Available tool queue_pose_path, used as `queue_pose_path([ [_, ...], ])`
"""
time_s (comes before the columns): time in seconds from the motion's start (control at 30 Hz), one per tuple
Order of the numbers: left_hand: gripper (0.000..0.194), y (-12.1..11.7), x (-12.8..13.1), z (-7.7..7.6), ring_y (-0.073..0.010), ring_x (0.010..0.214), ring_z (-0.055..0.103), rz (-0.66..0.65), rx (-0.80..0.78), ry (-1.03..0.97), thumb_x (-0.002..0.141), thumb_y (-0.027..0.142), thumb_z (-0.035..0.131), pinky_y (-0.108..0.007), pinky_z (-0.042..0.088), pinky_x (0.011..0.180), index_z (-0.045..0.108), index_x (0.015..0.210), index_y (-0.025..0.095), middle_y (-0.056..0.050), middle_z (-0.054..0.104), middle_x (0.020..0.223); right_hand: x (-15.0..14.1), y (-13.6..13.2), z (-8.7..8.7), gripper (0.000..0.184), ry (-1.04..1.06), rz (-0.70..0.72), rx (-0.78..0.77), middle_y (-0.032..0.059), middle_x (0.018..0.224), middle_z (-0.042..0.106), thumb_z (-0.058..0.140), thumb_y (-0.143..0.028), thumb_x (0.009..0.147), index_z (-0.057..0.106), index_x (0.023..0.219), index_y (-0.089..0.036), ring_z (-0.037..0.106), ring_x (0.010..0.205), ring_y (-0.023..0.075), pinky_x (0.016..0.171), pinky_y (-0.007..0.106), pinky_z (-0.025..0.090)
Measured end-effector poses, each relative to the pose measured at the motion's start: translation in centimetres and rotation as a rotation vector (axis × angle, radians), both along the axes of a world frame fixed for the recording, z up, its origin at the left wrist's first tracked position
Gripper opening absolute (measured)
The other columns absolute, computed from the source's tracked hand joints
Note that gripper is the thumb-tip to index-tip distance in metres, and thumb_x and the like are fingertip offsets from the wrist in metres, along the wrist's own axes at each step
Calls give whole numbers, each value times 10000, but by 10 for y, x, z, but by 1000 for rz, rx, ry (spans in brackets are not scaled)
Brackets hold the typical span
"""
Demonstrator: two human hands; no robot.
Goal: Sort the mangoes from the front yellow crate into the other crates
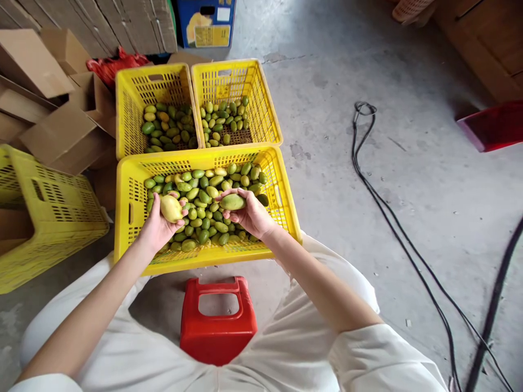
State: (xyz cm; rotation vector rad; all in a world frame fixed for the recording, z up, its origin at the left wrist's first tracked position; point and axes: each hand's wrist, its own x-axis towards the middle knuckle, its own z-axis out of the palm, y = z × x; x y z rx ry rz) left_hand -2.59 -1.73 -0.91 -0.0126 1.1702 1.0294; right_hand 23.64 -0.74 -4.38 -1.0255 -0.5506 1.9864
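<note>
A pale yellow mango [171, 208] rests in my left hand [159, 223], fingers curled round it. My right hand [254, 213] grips a green mango [233, 202] between thumb and fingers. Both hands are over the near yellow crate [208, 263], which holds many loose green and yellowish mangoes [203, 237]. Behind it, side by side, stand a left yellow crate [134, 87] and a right yellow crate [265, 100], each with mangoes in the bottom.
A red plastic stool [216, 337] is between my legs. Another yellow crate [67, 204] and cardboard boxes [65, 130] lie at left. A blue box [206, 22] stands behind. Black cables [382, 201] cross the concrete floor at right, near a red object [492, 125].
</note>
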Motion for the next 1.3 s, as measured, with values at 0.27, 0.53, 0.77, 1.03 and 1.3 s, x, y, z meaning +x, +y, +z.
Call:
queue_pose_path([
  [0.27, 462, 1, -6, -6, -191, 666, 715, -64, -4, -29, 1309, 608, 593, -221, 500, 485, 735, 1080, 233, -53, 736, 898, 1, 2, 6, 571, -19, 60, -52, 67, 1022, 829, 945, -768, 1034, 755, 940, -238, 628, 702, 153, 545, 246, 392],
  [0.53, 338, 4, -5, 7, -282, 696, 769, -47, -102, 10, 1103, 239, 507, -330, 592, 523, 824, 1162, 136, -160, 827, 942, 6, 2, -1, 384, 16, 85, -91, 79, 1103, 870, 892, -454, 832, 722, 1116, -259, 653, 771, 189, 650, 264, 448],
  [0.77, 318, 3, 1, 8, -249, 700, 768, -116, -58, 27, 1196, 290, 533, -281, 577, 529, 800, 1088, 157, -145, 821, 912, 6, 1, -8, 433, -64, 83, -96, 15, 966, 842, 905, -533, 910, 584, 1098, -312, 574, 648, 166, 623, 282, 367],
  [1.03, 199, -3, -14, -10, -297, 874, 881, -181, 47, -15, 1149, 289, 711, -346, 717, 686, 821, 1281, 189, -124, 848, 1026, 9, 3, -8, 343, -25, 67, -60, 54, 952, 813, 879, -545, 921, 688, 1030, -281, 545, 679, 174, 539, 265, 349],
  [1.3, 123, -6, -6, -3, -301, 810, 853, -233, -49, 27, 1017, 199, 673, -323, 646, 582, 776, 1078, 172, -180, 872, 1029, 8, 8, -6, 580, 23, 88, -117, 6, 800, 711, 1048, -661, 935, 627, 880, -265, 417, 598, 105, 490, 230, 270],
])
